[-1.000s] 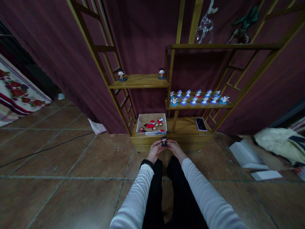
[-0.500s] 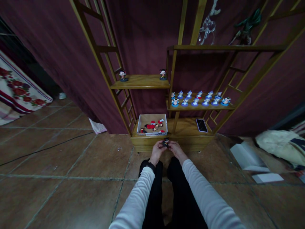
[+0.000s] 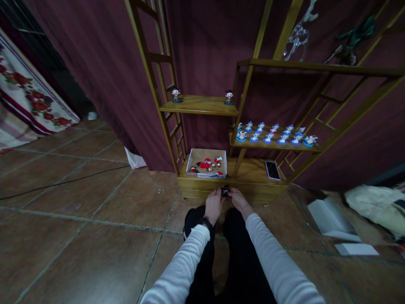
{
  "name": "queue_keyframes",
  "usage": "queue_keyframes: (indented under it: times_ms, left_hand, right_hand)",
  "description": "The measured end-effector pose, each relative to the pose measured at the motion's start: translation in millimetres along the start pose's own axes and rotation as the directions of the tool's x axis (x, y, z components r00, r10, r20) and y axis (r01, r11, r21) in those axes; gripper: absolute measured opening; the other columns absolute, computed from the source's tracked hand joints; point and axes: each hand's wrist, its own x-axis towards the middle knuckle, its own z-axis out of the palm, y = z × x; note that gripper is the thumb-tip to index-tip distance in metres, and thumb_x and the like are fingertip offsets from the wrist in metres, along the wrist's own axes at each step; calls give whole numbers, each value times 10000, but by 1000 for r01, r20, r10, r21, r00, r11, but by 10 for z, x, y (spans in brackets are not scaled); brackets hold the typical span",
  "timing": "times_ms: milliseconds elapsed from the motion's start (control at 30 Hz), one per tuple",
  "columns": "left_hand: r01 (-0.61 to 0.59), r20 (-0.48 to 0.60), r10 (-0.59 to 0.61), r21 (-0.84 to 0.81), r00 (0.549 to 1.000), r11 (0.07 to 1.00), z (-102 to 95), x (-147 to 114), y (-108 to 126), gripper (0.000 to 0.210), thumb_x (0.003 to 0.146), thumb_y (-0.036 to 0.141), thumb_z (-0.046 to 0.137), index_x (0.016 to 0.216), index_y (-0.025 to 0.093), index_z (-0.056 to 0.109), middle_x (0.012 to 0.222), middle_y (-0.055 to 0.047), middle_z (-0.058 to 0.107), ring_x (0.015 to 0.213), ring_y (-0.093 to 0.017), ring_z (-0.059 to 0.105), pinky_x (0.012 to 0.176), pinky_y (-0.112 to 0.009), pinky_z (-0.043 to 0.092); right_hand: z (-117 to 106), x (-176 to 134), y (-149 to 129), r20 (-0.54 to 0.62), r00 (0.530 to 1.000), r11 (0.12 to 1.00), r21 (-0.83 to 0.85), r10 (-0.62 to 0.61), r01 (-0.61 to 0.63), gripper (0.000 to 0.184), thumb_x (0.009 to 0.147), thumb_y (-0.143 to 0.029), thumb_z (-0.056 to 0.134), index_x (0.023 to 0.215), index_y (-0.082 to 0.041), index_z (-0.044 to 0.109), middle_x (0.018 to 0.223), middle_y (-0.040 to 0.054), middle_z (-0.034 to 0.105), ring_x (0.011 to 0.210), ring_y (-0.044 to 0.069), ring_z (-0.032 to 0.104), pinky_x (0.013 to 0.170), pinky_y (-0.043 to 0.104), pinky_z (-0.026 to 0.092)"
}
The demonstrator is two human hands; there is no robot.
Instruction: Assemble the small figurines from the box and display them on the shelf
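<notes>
A: How does the grip stand?

B: The left hand (image 3: 214, 205) and the right hand (image 3: 239, 202) pinch 1 small dark figurine (image 3: 225, 191) from its 2 sides, fingers drawn in close around it.

A: Where exactly is that?

B: Between the hands, in front of the low base of the wooden display stand (image 3: 193, 186), near the cardboard box (image 3: 202, 154).

A: Anything hard to make out?

B: Fingers cover part of the held figurine, and I can't tell which way it faces. The clear animal statue (image 3: 299, 40) is cut off at the top edge. A post (image 3: 245, 90) partly hides the leftmost back figurine on the right shelf (image 3: 275, 145).

A: And the counts?

B: 2 black-haired figurines (image 3: 176, 95) at opposite ends of the upper left shelf (image 3: 202, 104). 12 blue-toned figurines (image 3: 268, 137) on the right shelf, 2 rows of 6. 1 phone (image 3: 273, 170) and 1 green statue (image 3: 354, 40). The red and dark pieces (image 3: 205, 165) in the box lie too jumbled for a sure count.
</notes>
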Motion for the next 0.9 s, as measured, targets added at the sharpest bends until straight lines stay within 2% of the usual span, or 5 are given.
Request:
queue_keyframes:
  times_ms: [200,533,700,800,900]
  left_hand:
    - [-170,34,167,266,985,949,-16,-35,33,437,791,156,563,1226,150,521,993,-160,592,1003,-293,534,932,-378,317]
    - [-258,117,230,383,966,887,-30,-43,-21,492,842,165,459,1330,109,435,1091,-201,571,1070,-309,485,973,-393,262]
    - [-199,86,185,214,979,956,-35,-41,-4,475,810,146,511,1284,118,496,1089,-195,582,1109,-313,475,1001,-388,242]
    - [-89,9,90,-42,996,995,-53,-21,-5,452,742,144,613,1192,143,572,1071,-173,601,1107,-301,485,992,-358,267]
    - [25,-23,-34,-302,999,953,-72,64,-59,365,662,135,688,1019,199,650,970,-111,639,990,-257,547,898,-307,354]
  right_hand:
    - [-11,-14,-5,2,1000,999,-26,27,-27,261,482,-210,731,735,-168,688,749,40,710,836,215,635,768,330,473]
    - [-3,-53,-78,16,999,995,-89,40,-38,292,532,-210,699,823,-183,706,871,53,719,912,229,627,776,334,485]
    - [-3,-65,-90,22,998,996,-74,52,-50,315,535,-204,691,849,-188,708,853,50,724,887,236,635,771,348,485]
    - [-21,-50,-68,21,999,997,-67,32,-31,293,528,-201,693,820,-186,707,830,47,724,881,231,636,780,344,480]
    - [-33,-40,-50,38,999,998,-54,30,-28,250,539,-225,714,785,-181,706,822,47,721,854,215,642,765,323,481]
